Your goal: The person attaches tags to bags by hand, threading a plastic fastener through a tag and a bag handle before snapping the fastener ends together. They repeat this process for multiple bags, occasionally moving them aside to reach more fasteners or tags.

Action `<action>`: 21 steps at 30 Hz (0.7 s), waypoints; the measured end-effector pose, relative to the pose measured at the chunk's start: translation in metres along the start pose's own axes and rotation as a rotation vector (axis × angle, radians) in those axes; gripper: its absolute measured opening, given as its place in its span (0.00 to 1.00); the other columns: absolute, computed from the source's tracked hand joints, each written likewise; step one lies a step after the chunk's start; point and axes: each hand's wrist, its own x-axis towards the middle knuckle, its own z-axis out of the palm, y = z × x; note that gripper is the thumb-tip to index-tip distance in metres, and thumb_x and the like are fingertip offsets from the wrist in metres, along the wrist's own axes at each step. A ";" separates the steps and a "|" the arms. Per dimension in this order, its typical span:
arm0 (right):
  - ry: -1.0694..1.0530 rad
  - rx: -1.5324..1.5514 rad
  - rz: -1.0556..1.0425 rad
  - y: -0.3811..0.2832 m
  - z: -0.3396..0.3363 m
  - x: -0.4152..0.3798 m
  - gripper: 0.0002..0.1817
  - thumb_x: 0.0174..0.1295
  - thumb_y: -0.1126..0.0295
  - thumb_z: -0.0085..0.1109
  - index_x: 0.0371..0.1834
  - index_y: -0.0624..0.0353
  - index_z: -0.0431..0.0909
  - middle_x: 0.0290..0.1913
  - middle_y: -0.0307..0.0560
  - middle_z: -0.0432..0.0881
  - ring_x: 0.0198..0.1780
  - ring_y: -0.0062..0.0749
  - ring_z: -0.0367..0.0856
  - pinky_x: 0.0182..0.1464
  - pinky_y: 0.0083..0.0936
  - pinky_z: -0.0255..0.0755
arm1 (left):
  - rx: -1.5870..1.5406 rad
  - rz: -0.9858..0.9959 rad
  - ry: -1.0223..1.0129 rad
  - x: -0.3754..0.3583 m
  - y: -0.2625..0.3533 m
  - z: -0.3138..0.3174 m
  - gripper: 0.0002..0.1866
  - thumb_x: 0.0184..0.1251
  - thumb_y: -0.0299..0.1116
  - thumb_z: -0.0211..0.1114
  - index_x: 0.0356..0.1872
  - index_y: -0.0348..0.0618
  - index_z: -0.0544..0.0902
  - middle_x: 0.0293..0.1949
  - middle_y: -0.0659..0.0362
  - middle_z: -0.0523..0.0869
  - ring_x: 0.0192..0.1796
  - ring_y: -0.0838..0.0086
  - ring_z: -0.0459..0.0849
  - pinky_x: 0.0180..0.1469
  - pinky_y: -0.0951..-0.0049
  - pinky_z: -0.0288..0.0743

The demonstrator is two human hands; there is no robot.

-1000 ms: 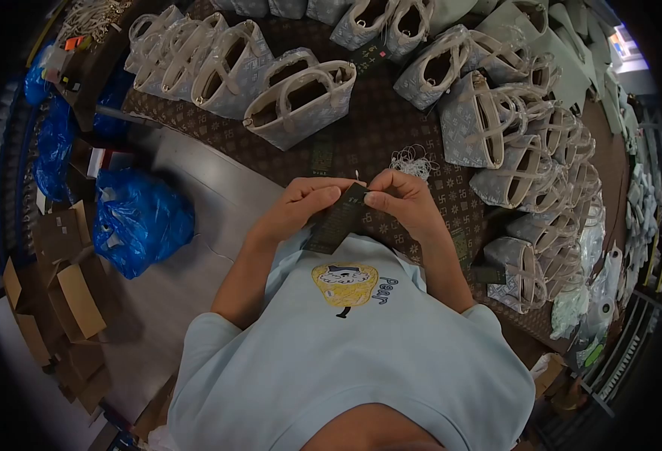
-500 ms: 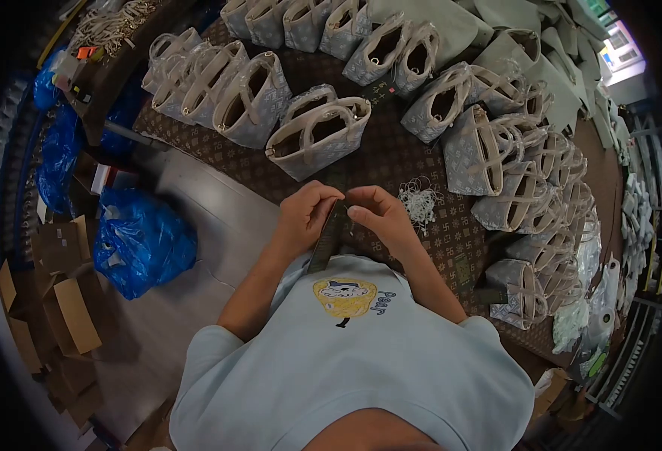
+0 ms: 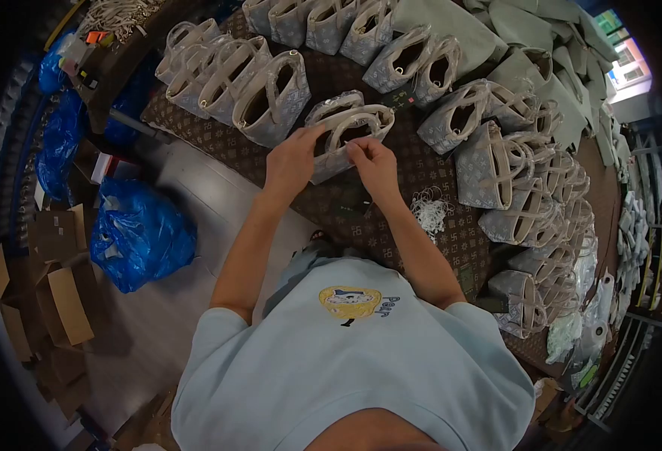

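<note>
A grey patterned handbag (image 3: 332,164) with pale handles stands on the brown cloth in front of me. My left hand (image 3: 292,161) is at its left side, fingers closed at the rim and handle. At the near side of the same handbag my right hand (image 3: 374,165) is closed in a pinch by the handle. Whatever is between its fingertips is too small to make out. A dark card (image 3: 348,205) lies on the cloth just below my hands. To the right of my right forearm is a tangle of white strings (image 3: 430,213).
Rows of similar handbags (image 3: 271,101) stand at the back left, with more handbags (image 3: 489,169) on the right. Grey-green bag pieces (image 3: 526,34) are heaped at the far right. On the floor to the left are a blue plastic bag (image 3: 143,237) and open cardboard boxes (image 3: 68,304).
Both hands have moved forward, from close to my body to the nearest handbag. Before, they were together over a dark strip. The view has shifted slightly.
</note>
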 end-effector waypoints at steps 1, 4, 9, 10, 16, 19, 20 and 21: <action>0.000 0.001 -0.013 0.000 0.003 0.010 0.07 0.58 0.70 0.58 0.32 0.64 0.79 0.26 0.40 0.80 0.29 0.16 0.75 0.33 0.18 0.70 | 0.006 0.037 -0.111 0.006 -0.003 0.003 0.11 0.59 0.26 0.57 0.43 0.45 0.79 0.36 0.57 0.81 0.36 0.61 0.81 0.37 0.69 0.74; -0.118 -0.237 -0.016 0.005 0.008 0.028 0.08 0.56 0.69 0.59 0.32 0.64 0.79 0.23 0.40 0.79 0.25 0.20 0.76 0.29 0.21 0.70 | 0.033 0.093 -0.242 0.013 -0.012 0.008 0.10 0.57 0.27 0.58 0.41 0.47 0.80 0.35 0.57 0.81 0.37 0.59 0.80 0.37 0.66 0.74; -0.321 -0.051 0.162 0.009 0.002 0.037 0.08 0.54 0.68 0.60 0.32 0.62 0.81 0.24 0.42 0.81 0.25 0.25 0.78 0.30 0.24 0.70 | 0.065 0.125 -0.256 0.016 -0.015 0.008 0.06 0.56 0.30 0.58 0.34 0.47 0.82 0.30 0.60 0.81 0.36 0.63 0.80 0.36 0.66 0.75; -0.317 -0.051 0.168 0.004 0.001 0.034 0.08 0.54 0.68 0.60 0.32 0.62 0.81 0.24 0.42 0.81 0.25 0.25 0.78 0.30 0.24 0.70 | 0.080 0.149 -0.227 0.016 -0.015 0.009 0.06 0.56 0.30 0.58 0.34 0.47 0.81 0.30 0.60 0.81 0.36 0.63 0.80 0.35 0.66 0.75; -0.244 -0.637 -0.137 -0.063 -0.015 0.002 0.09 0.56 0.70 0.61 0.37 0.61 0.82 0.25 0.36 0.81 0.27 0.19 0.76 0.31 0.20 0.70 | 0.107 -0.001 -0.116 0.005 0.006 -0.028 0.06 0.60 0.31 0.57 0.35 0.45 0.80 0.31 0.59 0.82 0.36 0.62 0.81 0.36 0.66 0.75; -0.393 -0.057 -0.113 -0.071 -0.013 0.000 0.09 0.58 0.74 0.59 0.42 0.61 0.81 0.33 0.37 0.81 0.31 0.16 0.75 0.32 0.14 0.69 | -0.052 -0.102 -0.191 -0.007 0.021 -0.042 0.07 0.63 0.32 0.55 0.37 0.44 0.80 0.32 0.58 0.83 0.35 0.62 0.81 0.36 0.67 0.74; -0.464 -0.036 -0.062 -0.072 -0.009 0.003 0.09 0.58 0.75 0.59 0.41 0.62 0.81 0.34 0.37 0.81 0.32 0.15 0.75 0.33 0.13 0.69 | -0.170 -0.147 -0.253 -0.009 0.025 -0.042 0.08 0.65 0.34 0.54 0.37 0.43 0.80 0.32 0.57 0.83 0.35 0.62 0.82 0.35 0.68 0.74; -0.538 -0.015 -0.012 -0.072 -0.006 0.005 0.09 0.57 0.76 0.59 0.41 0.63 0.81 0.34 0.37 0.81 0.32 0.14 0.75 0.34 0.12 0.69 | -0.170 -0.152 -0.249 -0.010 0.026 -0.042 0.08 0.65 0.34 0.54 0.37 0.43 0.80 0.32 0.57 0.83 0.35 0.62 0.82 0.35 0.68 0.74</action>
